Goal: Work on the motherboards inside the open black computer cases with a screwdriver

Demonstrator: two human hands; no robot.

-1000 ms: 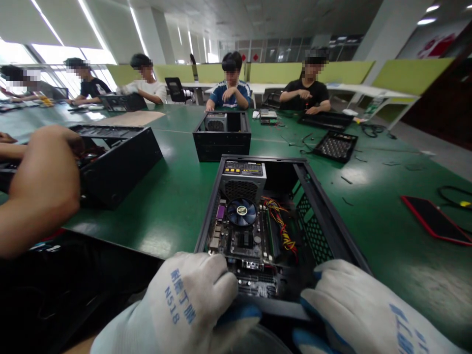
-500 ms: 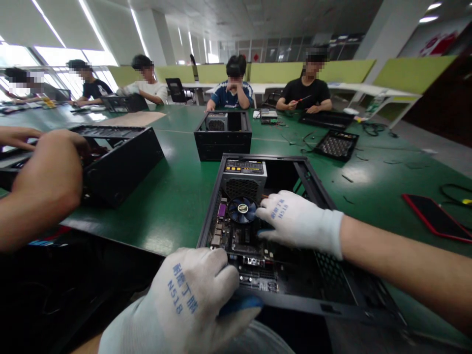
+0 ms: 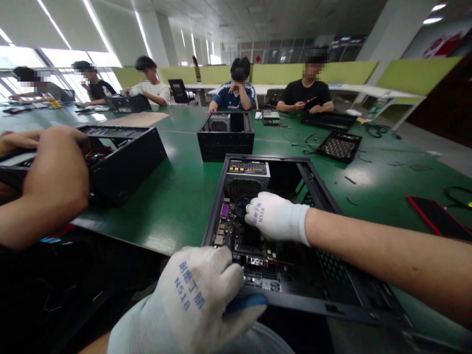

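Note:
An open black computer case [image 3: 302,302] lies on its side in front of me, its inside facing up. My gloved left hand [image 3: 206,290] is closed around the near left corner of its frame, thumb on the outer side. Over the CPU cooler fan [image 3: 241,207] sits my gloved right hand [image 3: 271,216], fingers curled in and covering most of the fan; what the fingertips hold is hidden. Beneath the fan lies the motherboard [image 3: 241,236], with a purple port [image 3: 224,210] at its left edge. A grey power supply [image 3: 246,179] occupies the far left corner of the case.
On the green table [image 3: 177,196] stand another case [image 3: 225,145] ahead and one at left [image 3: 129,162] with a co-worker's bare arms [image 3: 55,172]. At right are a black panel [image 3: 339,146], loose cables and a red-edged phone-like slab [image 3: 438,216]. Several people sit opposite.
My right hand has moved left, from beside the fan to over it, and its fingers have curled in. The left hand keeps its grip on the case. The view has shifted slightly.

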